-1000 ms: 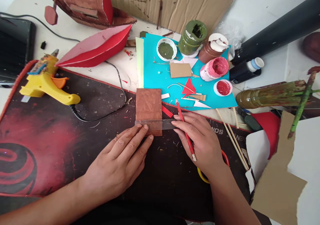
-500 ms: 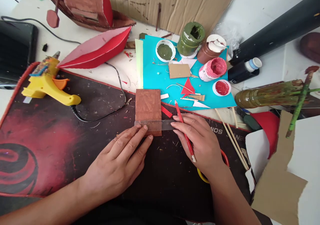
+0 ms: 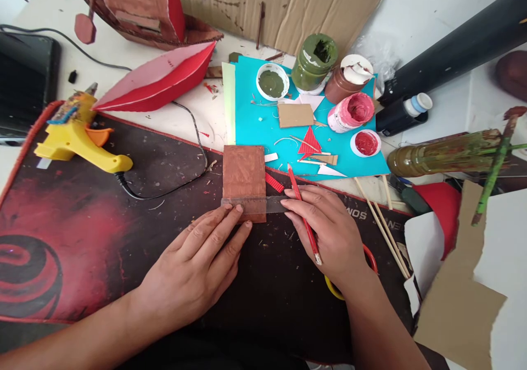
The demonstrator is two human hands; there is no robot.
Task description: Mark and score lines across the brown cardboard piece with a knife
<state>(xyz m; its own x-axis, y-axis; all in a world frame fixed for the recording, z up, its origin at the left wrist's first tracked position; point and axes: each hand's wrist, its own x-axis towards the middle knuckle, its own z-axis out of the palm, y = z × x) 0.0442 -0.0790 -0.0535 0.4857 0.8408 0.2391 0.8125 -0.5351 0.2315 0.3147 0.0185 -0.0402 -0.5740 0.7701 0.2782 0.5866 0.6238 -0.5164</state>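
Note:
A brown painted cardboard rectangle (image 3: 244,175) lies on the dark red-and-black mat (image 3: 82,227). A clear ruler (image 3: 263,203) crosses its lower end. My left hand (image 3: 197,265) lies flat with fingers stretched out, fingertips pressing the ruler's left part onto the cardboard. My right hand (image 3: 329,233) rests on the ruler's right end and holds a red pencil (image 3: 302,216) between its fingers, tip pointing away from me, off the cardboard.
A yellow glue gun (image 3: 78,136) with its cable lies at the left. A turquoise sheet (image 3: 255,123) carries paint jars (image 3: 315,62), lids and paper scraps. A red cardboard boat hull (image 3: 156,82) sits behind. Wooden sticks (image 3: 381,224), a bottle (image 3: 447,156) and torn cardboard (image 3: 457,304) lie at right.

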